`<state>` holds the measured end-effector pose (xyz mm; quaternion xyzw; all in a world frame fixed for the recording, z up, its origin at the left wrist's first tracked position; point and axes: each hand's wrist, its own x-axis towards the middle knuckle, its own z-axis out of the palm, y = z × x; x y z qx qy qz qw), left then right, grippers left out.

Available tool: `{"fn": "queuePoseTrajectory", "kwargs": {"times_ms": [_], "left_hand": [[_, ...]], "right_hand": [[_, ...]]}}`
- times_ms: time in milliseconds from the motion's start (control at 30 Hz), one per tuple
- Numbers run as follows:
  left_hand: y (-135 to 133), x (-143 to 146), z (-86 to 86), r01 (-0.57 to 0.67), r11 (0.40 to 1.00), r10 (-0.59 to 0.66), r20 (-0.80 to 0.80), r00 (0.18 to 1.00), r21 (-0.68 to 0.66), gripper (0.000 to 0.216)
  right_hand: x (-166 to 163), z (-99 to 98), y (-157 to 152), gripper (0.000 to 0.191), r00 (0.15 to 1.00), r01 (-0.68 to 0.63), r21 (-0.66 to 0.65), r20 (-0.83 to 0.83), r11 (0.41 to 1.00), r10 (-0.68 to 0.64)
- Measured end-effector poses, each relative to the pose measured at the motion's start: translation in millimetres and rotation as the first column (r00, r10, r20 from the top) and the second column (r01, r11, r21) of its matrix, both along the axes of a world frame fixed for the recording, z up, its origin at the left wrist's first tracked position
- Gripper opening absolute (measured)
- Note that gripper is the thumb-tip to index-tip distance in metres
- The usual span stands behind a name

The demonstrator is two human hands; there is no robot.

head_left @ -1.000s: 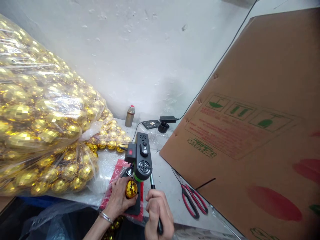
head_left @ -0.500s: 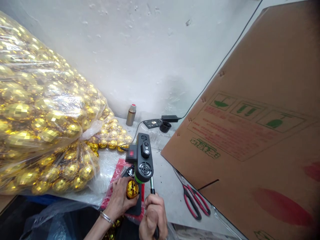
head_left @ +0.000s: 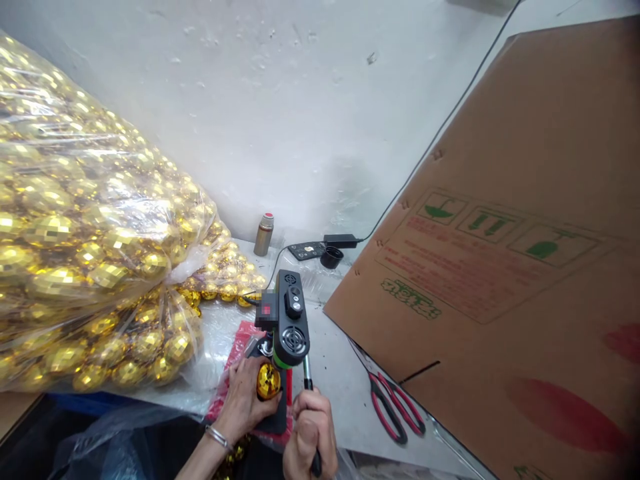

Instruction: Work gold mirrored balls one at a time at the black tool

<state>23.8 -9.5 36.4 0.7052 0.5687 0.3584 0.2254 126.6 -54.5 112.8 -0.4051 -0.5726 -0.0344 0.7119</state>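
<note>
My left hand (head_left: 244, 401) grips a small faceted gold ball (head_left: 269, 381) and holds it under the head of a black bench press machine (head_left: 291, 319) with a green band. The ball rests on the machine's dark base (head_left: 278, 421), which stands on a red sheet (head_left: 239, 347). My right hand (head_left: 310, 437) is wrapped in a fist around the machine's metal lever handle (head_left: 307, 377), just right of the ball. A bracelet sits on my left wrist.
A huge clear plastic bag of gold balls (head_left: 90, 253) fills the left. A large cardboard box (head_left: 505, 267) leans at the right, red-handled scissors (head_left: 393, 410) beside it. A small metal bottle (head_left: 263, 234), a black cap (head_left: 331, 257) and a power adapter (head_left: 340, 240) lie by the wall.
My right hand has slid a little along the lever handle and the view has shifted slightly. The left hand keeps the gold ball under the press head.
</note>
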Motion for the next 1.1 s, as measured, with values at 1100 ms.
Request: {"fn": "queuePoseTrajectory", "kwargs": {"times_ms": [1100], "left_hand": [[-12, -7, -0.7, 0.015, 1.000, -0.015, 0.027, 1.000, -0.007, 0.051]], "right_hand": [[13, 56.9, 1, 0.031, 0.993, -0.112, -0.103, 0.008, 0.988, 0.114]]}}
